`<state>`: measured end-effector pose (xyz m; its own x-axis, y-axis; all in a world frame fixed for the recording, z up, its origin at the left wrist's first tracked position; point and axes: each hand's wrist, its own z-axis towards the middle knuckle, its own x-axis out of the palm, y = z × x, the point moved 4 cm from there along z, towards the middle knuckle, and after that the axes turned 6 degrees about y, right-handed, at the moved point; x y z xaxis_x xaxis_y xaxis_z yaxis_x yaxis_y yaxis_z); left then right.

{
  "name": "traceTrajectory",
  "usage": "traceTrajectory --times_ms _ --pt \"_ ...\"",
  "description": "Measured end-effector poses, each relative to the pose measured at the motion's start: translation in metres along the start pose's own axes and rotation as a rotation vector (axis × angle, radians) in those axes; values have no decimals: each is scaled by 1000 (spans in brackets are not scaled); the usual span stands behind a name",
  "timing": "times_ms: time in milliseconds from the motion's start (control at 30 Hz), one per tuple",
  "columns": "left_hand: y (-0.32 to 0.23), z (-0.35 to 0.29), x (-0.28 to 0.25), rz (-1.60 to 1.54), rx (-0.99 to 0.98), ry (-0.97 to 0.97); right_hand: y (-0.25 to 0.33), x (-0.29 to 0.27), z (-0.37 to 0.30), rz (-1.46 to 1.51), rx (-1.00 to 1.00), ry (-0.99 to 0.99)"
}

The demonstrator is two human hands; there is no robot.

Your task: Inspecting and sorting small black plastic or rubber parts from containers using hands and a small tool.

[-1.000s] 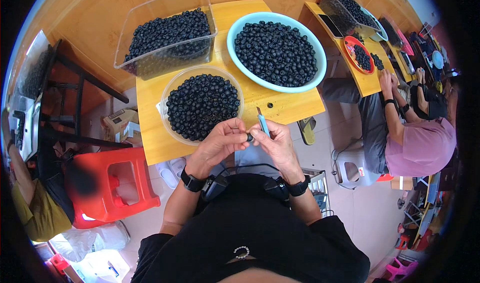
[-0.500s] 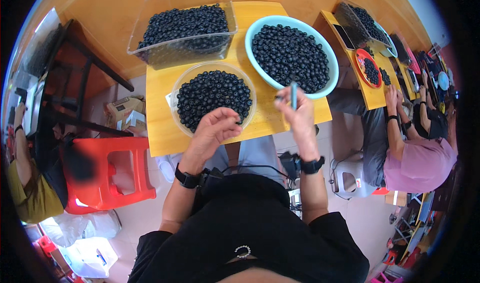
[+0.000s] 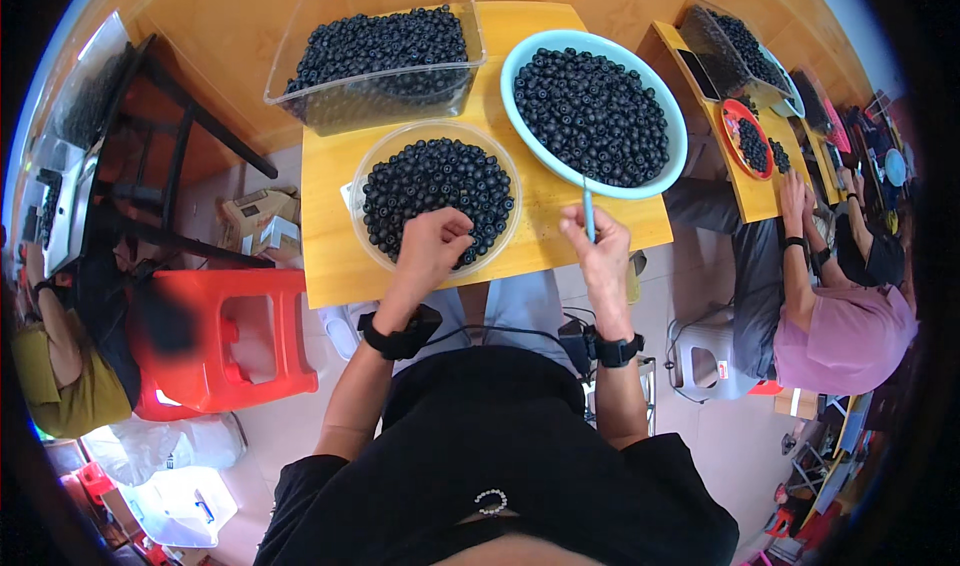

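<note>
Over the near part of a round clear tub (image 3: 357,221), my left hand (image 3: 437,246) has its fingers bent in a pinch at the dark round beads (image 3: 430,178) heaped there. What the fingertips hold, if anything, is hidden. My right hand (image 3: 602,251) grips a slim tool with a light blue handle (image 3: 588,216) and a thin tip pointing away from me. It is just in front of a pale blue basin (image 3: 510,116), which is full of similar dark beads (image 3: 590,116). No bead shows in the right hand.
A clear rectangular bin (image 3: 375,106) of dark beads stands behind the tub on the yellow table (image 3: 335,266). A red stool (image 3: 225,341) is at my left. On the right, a person in a pink top (image 3: 845,341) sits at another table with a red plate (image 3: 730,126).
My left hand has lowered from the tub's near rim onto the beads. The right hand has drawn slightly toward me, and the dark piece at its fingertips no longer shows.
</note>
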<state>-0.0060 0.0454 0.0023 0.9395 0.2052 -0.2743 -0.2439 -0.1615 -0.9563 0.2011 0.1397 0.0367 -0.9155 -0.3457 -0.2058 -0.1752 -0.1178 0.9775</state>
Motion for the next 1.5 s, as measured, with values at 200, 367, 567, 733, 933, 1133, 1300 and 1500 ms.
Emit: traceTrajectory --times_ms 200,367,567,733,933,1133,1300,1500 --pt "-13 4 21 546 181 -49 -16 2 -17 57 84 38" --pt "-17 2 19 464 183 -37 -19 5 -23 49 88 52" --pt "-15 -1 6 -525 -52 110 22 13 -31 -186 0 165" --pt "-17 -6 18 -1173 -163 267 44 21 -42 -236 -226 184" --pt "-23 -9 31 -1253 -159 348 52 26 -44 -342 -277 206" --pt "-23 -9 38 -1262 -149 401 57 26 -45 -380 -307 183" --pt "-23 -9 39 -1260 -150 402 54 23 -46 -415 -347 172" --pt "-29 -10 40 -1234 -118 403 53 18 -46 -398 -339 187"
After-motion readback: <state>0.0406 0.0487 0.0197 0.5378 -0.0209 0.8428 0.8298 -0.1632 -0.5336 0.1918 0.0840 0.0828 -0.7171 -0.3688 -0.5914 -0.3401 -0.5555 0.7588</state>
